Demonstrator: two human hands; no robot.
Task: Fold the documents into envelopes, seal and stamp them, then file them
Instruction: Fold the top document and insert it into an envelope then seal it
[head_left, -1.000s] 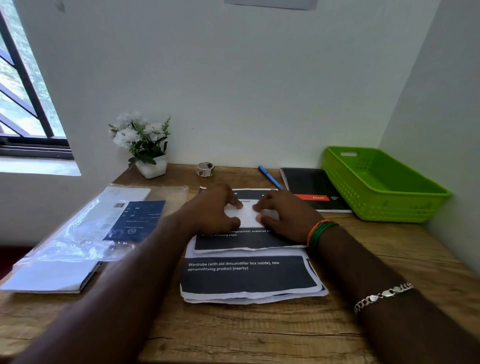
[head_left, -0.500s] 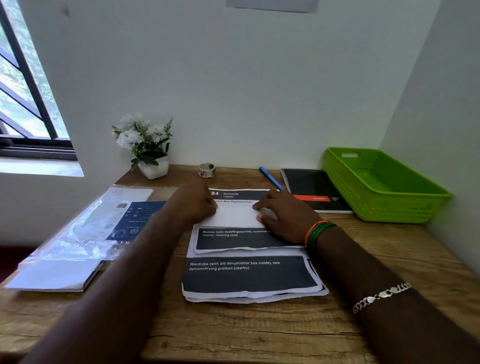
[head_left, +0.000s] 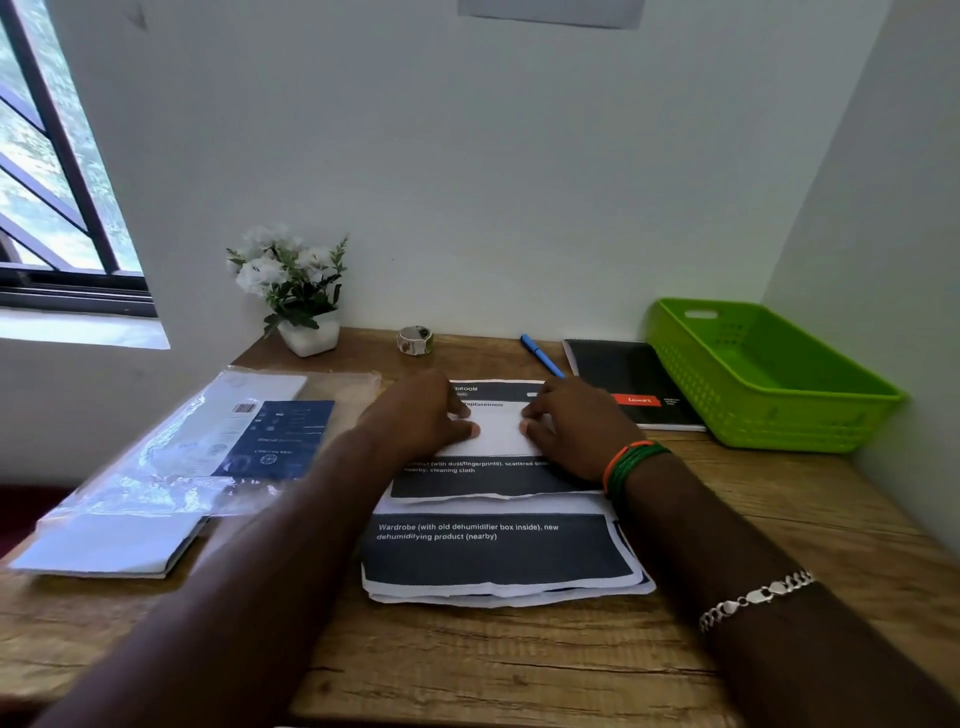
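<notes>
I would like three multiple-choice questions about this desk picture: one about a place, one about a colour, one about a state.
1. Where is the basket?
A. far right of the desk
B. beside the window
C. on the floor

2. What colour is the pen?
A. red
B. blue
C. yellow

3. What do the left hand and right hand do?
A. hang idle
B. press on the folded document
C. hold the pen

Answers: 1 A, it stands against the right wall. 2 B, its barrel is blue. 3 B, fingers of both lie on the paper.

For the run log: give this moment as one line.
step: folding | left hand: pressing paper | right hand: pressing paper | basket: empty
</notes>
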